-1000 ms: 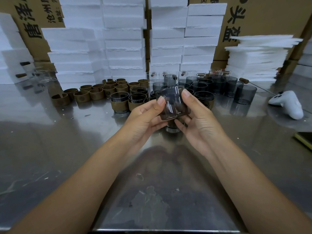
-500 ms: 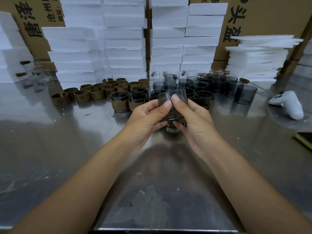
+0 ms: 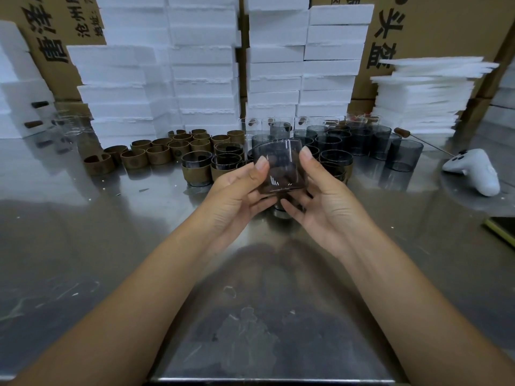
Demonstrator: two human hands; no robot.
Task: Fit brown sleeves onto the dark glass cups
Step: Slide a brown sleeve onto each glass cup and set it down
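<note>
On the left of the shiny stainless-steel tabletop (image 3: 83,246) stood a cluster of empty brown ring-shaped sleeves (image 3: 145,154), set on end in rows in front of tall stacks of white foam blocks (image 3: 203,79). Just to their right stood a few sleeved dark glass cups (image 3: 196,169), each with a brown band round its lower part. In the middle, the left hand (image 3: 237,190) and the right hand (image 3: 323,196) together gripped one bare dark smoky glass cup (image 3: 280,168), raised off the tabletop in front of the sleeved ones. Each thumb pressed on its near wall and the curled fingers reached under and behind it. Behind and to the right, a packed group of bare dark glass cups (image 3: 362,140) stood close together. Farther right, apart from the cups, a white game controller (image 3: 473,171) lay on the tabletop, near a stack of thin white foam sheets (image 3: 423,98). Brown cardboard boxes (image 3: 446,29) printed with black characters rose along the back.
</note>
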